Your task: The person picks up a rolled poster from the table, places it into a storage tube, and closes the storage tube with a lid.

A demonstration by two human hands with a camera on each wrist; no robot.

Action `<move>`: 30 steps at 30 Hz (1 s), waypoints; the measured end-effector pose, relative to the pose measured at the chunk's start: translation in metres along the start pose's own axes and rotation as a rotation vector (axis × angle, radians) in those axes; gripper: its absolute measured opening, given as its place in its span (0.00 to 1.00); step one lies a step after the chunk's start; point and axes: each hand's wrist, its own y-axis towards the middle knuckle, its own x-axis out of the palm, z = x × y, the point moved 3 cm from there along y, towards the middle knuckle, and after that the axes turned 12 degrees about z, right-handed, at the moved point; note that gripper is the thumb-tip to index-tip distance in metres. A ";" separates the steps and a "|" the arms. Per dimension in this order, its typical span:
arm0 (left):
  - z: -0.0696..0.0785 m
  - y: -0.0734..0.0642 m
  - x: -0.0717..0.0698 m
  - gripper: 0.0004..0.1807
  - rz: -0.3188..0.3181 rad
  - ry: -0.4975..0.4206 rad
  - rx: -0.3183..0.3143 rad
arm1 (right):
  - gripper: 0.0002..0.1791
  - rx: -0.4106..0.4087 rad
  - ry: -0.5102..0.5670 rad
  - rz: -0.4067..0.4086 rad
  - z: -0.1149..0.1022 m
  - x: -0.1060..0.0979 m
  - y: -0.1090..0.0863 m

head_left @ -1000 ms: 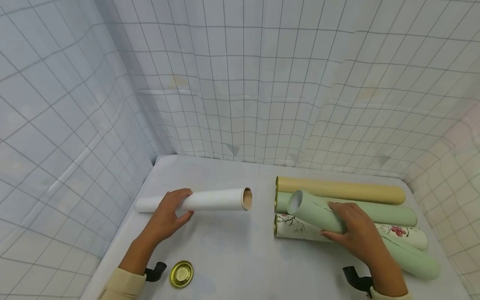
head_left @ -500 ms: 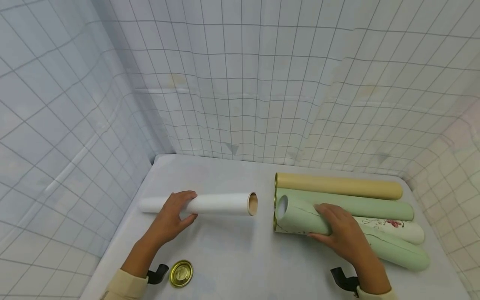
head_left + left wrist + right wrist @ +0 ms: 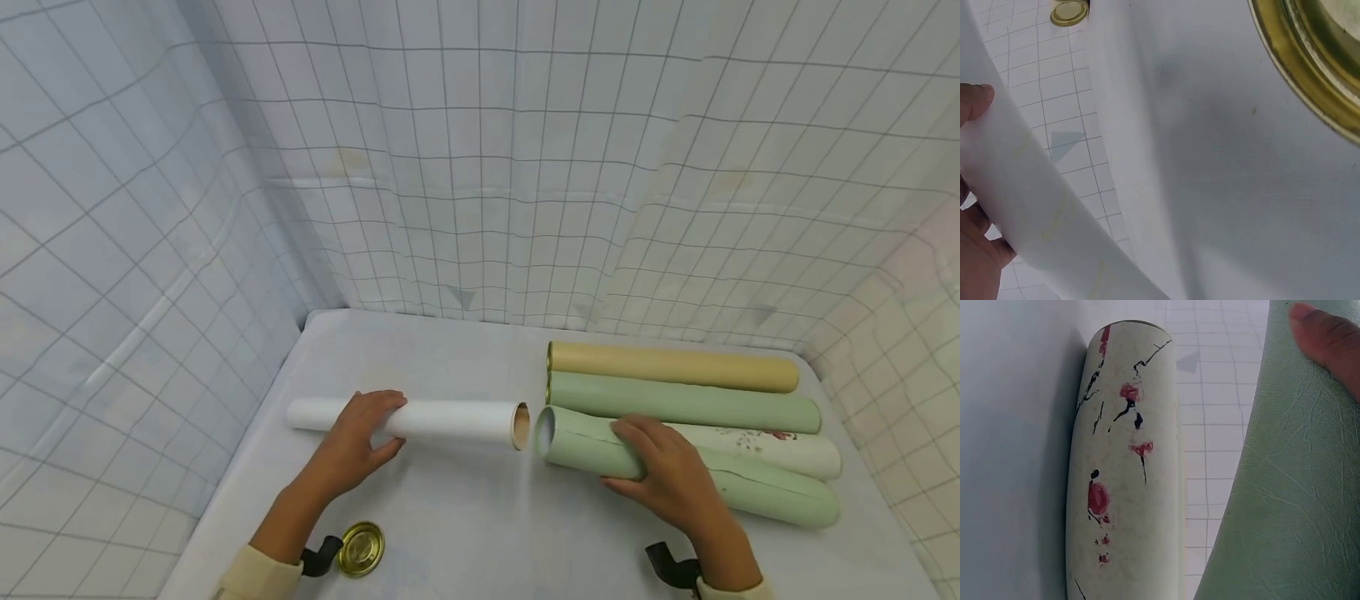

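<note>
My left hand (image 3: 360, 446) grips a white tube (image 3: 457, 422) across its middle, thumb on the near side and fingers over the far side. The tube's open end, with a brown inner wall, faces right. My right hand (image 3: 667, 475) holds a rolled pale green sheet (image 3: 581, 442) around its body. Its hollow left end lies just right of the white tube's mouth, with a narrow gap between them. In the right wrist view the thumb (image 3: 1322, 344) presses the sheet's creased surface. Fingers of the left hand show along the white tube (image 3: 1047, 187) in the left wrist view.
Behind the sheet lie a floral-printed tube (image 3: 795, 450), a green tube (image 3: 690, 402) and a tan tube (image 3: 675, 367), side by side. A round gold lid (image 3: 362, 550) rests on the white table (image 3: 465, 525) near my left wrist. Grid-patterned sheeting (image 3: 480, 192) surrounds the table.
The white tube has shifted right and slightly nearer in my left hand. My right hand has brought the green sheet left, and its raised left end has come down beside the tube's mouth.
</note>
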 end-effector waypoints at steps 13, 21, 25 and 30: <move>0.007 -0.001 0.005 0.36 -0.021 0.005 0.033 | 0.41 -0.006 -0.011 -0.012 -0.005 0.004 -0.003; 0.008 -0.002 0.011 0.35 -0.013 0.025 0.092 | 0.40 -0.006 0.004 -0.013 -0.007 0.006 -0.004; 0.008 -0.002 0.013 0.35 -0.004 0.036 0.125 | 0.38 -0.026 0.015 -0.019 -0.009 0.009 -0.005; 0.008 -0.003 0.015 0.34 -0.007 0.056 0.155 | 0.42 -0.056 0.009 -0.023 -0.012 0.012 -0.006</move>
